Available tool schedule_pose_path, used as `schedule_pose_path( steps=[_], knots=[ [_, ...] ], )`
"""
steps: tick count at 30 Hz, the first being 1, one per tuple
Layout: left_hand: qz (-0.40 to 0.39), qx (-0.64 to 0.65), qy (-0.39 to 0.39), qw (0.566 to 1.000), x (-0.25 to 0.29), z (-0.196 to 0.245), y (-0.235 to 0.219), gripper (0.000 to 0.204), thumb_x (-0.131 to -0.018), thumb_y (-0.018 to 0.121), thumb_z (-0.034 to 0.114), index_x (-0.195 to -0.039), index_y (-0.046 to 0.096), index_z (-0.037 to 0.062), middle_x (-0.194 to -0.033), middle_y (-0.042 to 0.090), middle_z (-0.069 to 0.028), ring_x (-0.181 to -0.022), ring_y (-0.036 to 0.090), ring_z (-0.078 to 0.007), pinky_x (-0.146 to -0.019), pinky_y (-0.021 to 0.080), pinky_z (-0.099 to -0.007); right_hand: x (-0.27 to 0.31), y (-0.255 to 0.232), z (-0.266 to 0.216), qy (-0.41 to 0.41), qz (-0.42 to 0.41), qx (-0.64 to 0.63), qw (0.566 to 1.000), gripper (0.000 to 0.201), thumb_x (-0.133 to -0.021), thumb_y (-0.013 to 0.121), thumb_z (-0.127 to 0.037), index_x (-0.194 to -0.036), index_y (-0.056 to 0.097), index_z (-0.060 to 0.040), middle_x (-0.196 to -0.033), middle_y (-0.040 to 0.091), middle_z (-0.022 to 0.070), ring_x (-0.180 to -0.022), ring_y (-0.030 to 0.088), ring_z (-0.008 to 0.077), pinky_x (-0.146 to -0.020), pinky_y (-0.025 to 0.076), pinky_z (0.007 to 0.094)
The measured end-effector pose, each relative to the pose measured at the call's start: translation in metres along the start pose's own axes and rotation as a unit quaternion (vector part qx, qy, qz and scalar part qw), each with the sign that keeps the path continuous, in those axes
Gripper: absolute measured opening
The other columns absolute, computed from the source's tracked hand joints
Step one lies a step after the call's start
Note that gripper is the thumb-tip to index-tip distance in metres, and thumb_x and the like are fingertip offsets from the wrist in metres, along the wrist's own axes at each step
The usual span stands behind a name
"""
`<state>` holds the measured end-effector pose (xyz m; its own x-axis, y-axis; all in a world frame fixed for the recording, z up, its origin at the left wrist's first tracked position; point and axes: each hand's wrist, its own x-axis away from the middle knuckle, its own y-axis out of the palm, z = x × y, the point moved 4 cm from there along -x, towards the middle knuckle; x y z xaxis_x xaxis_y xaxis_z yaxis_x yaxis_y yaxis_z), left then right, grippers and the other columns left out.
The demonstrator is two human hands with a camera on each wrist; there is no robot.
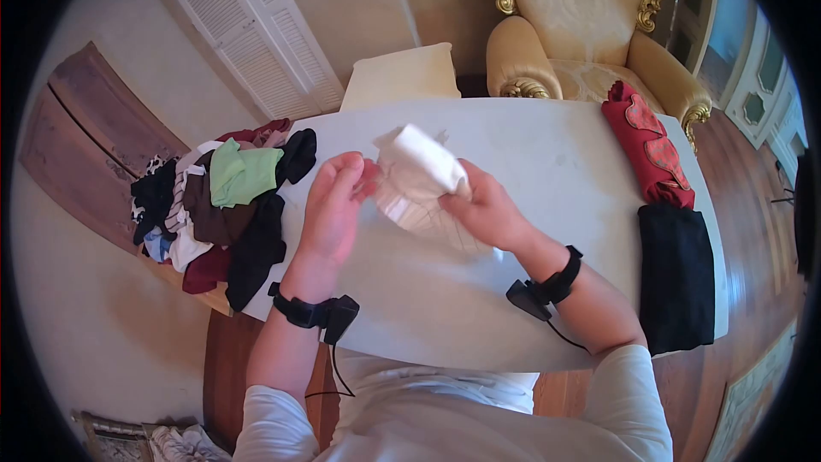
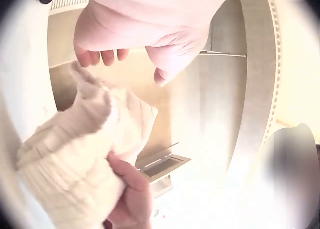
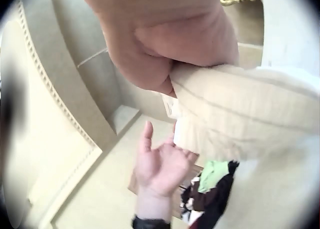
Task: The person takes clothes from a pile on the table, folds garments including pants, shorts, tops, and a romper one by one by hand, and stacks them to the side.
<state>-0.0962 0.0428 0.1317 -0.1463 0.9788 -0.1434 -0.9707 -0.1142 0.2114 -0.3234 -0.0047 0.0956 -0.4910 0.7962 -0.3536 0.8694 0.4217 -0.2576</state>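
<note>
A cream garment (image 1: 419, 171) with gathered fabric and thin dark lines is held up over the white table. My right hand (image 1: 489, 207) grips it at its right end, thumb on the near side; the left wrist view shows that thumb (image 2: 131, 181) pressed against the cloth. At the garment's left side, my left hand (image 1: 332, 205) is raised with its palm turned toward it. Its fingers are loosely bent, and the right wrist view shows the left palm (image 3: 162, 169) bare, fingertips right at the cloth's edge.
A heap of mixed clothes (image 1: 227, 205), with a light green piece (image 1: 244, 173) on top, lies at the table's left end. Along the right edge sit a rolled red garment (image 1: 646, 145) and a folded black garment (image 1: 676, 278). Behind the table (image 1: 547, 291) stands a gold armchair (image 1: 581, 26).
</note>
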Motion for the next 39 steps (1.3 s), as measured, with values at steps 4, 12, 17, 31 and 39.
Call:
schedule_pose_path(
  steps=[4, 12, 17, 31, 39],
  knots=[
    [0.005, -0.100, 0.046, 0.994, -0.001, -0.010, -0.015, 0.061, -0.102, 0.063, 0.040, -0.149, 0.044, 0.0049, -0.139, 0.059, -0.0103, -0.129, 0.055, -0.0240, -0.112, 0.040, -0.0401, -0.001, -0.005, -0.014, 0.164, -0.055, -0.420, 0.891, 0.045, -0.099, 0.058, -0.001, -0.143, 0.050, 0.0011, -0.132, 0.064, 0.0111, -0.116, 0.065, 0.0210, -0.100, 0.054, 0.0382],
    [-0.178, 0.057, -0.155, 0.970, 0.038, -0.020, 0.031, 0.079, -0.096, 0.071, 0.041, -0.154, 0.035, 0.0014, -0.149, 0.052, -0.0079, -0.140, 0.048, -0.0223, -0.116, 0.038, -0.0401, 0.001, 0.005, -0.010, 0.176, -0.063, -0.442, 0.877, 0.048, -0.099, 0.061, -0.005, -0.144, 0.047, 0.0013, -0.132, 0.063, 0.0120, -0.117, 0.065, 0.0210, -0.100, 0.054, 0.0372],
    [-0.100, 0.007, -0.132, 0.986, 0.032, -0.025, 0.031, 0.059, -0.098, 0.067, 0.012, -0.149, 0.042, 0.0008, -0.142, 0.057, -0.0109, -0.131, 0.056, -0.0206, -0.110, 0.047, -0.0372, -0.001, 0.006, -0.010, 0.153, -0.055, -0.404, 0.900, 0.047, -0.101, 0.065, -0.015, -0.141, 0.049, 0.0027, -0.130, 0.064, 0.0122, -0.116, 0.066, 0.0203, -0.099, 0.055, 0.0369],
    [-0.076, 0.070, -0.074, 0.992, 0.033, -0.029, 0.027, 0.045, -0.101, 0.060, 0.005, -0.143, 0.046, -0.0001, -0.137, 0.060, -0.0115, -0.125, 0.059, -0.0191, -0.108, 0.048, -0.0353, -0.004, 0.004, -0.007, 0.201, -0.083, -0.502, 0.837, 0.048, -0.102, 0.066, -0.021, -0.142, 0.051, 0.0006, -0.130, 0.066, 0.0123, -0.116, 0.066, 0.0209, -0.099, 0.055, 0.0382],
    [-0.107, 0.047, -0.125, 0.985, 0.003, -0.044, 0.021, 0.040, -0.105, 0.055, 0.013, -0.142, 0.048, 0.0014, -0.133, 0.063, -0.0103, -0.118, 0.063, -0.0203, -0.101, 0.052, -0.0353, -0.006, 0.002, 0.010, 0.123, -0.051, -0.401, 0.907, 0.057, -0.090, 0.071, -0.002, -0.142, 0.048, 0.0011, -0.130, 0.064, 0.0130, -0.117, 0.064, 0.0228, -0.101, 0.053, 0.0382]
  ],
)
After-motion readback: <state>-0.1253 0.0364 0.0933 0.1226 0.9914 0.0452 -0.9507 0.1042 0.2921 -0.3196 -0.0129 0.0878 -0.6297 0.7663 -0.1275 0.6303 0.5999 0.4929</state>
